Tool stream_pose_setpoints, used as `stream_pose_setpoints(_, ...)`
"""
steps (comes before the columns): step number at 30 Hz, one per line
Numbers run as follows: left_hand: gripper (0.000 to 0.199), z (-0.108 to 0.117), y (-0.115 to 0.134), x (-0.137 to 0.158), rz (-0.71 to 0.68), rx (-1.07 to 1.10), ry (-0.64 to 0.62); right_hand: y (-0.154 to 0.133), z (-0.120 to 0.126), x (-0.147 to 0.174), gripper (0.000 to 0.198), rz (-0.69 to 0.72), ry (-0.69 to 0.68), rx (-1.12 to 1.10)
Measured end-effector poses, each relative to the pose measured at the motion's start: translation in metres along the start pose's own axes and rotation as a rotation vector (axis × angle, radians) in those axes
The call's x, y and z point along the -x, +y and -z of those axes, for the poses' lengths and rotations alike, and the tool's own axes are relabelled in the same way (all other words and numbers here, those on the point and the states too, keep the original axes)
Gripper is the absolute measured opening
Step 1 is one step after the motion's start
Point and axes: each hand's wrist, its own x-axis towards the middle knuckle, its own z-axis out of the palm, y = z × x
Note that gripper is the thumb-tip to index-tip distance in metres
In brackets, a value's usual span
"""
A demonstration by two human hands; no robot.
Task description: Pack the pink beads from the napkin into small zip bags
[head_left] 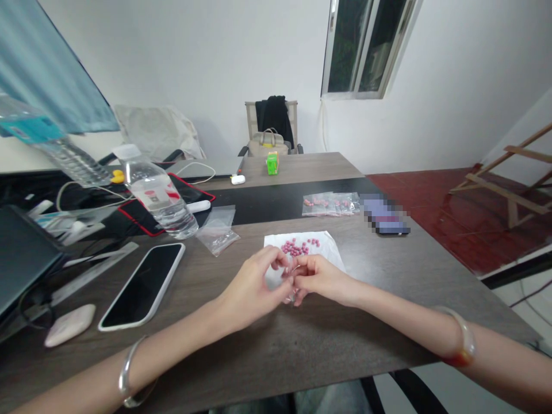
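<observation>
Many pink bits (pixel 295 247) lie on the paper (pixel 331 248); at its near edge, the right hand (pixel 321 279) pinches clear plastic (pixel 290 297) — the left hand's (pixel 254 282) fingers curl close, grip hard to tell. Left of the paper — a bag (pixel 219 229).

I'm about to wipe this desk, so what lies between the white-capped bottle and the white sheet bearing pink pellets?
In the head view, clear plastic bags lie beside the white-capped bottle; then bare desk reaches the white sheet.
</observation>
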Motion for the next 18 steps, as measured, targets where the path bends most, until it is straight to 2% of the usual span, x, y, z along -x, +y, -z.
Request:
stream_pose_setpoints(2, 0.040, -0.002, -0.001, 0.004, -0.155, -0.137, 0.049, 0.000, 0.000, 0.000, 0.003, 0.000, 0.019, 0.000)
stream_pose_setpoints(4, 0.065, -0.005, -0.003, 0.007, -0.242, -0.224, 0.016, 0.000, 0.000, 0.001, 0.006, -0.002, 0.024, -0.006)
stream_pose_setpoints(5, 0.071, -0.007, -0.005, 0.008, -0.255, -0.245, -0.010, 0.000, 0.000, 0.001, 0.009, -0.006, 0.019, -0.012)
stream_pose_setpoints(9, 0.074, -0.013, -0.014, 0.010, -0.224, -0.272, -0.035, 0.000, 0.001, 0.001, 0.017, 0.000, -0.014, -0.002)
stream_pose_setpoints(15, 0.077, -0.015, -0.020, 0.012, -0.192, -0.246, 0.032, -0.001, 0.005, 0.001, 0.007, 0.070, -0.056, 0.045)
stream_pose_setpoints(18, 0.082, -0.015, -0.022, 0.013, -0.187, -0.254, 0.035, 0.000, 0.006, 0.001, 0.015, 0.044, -0.085, 0.027)
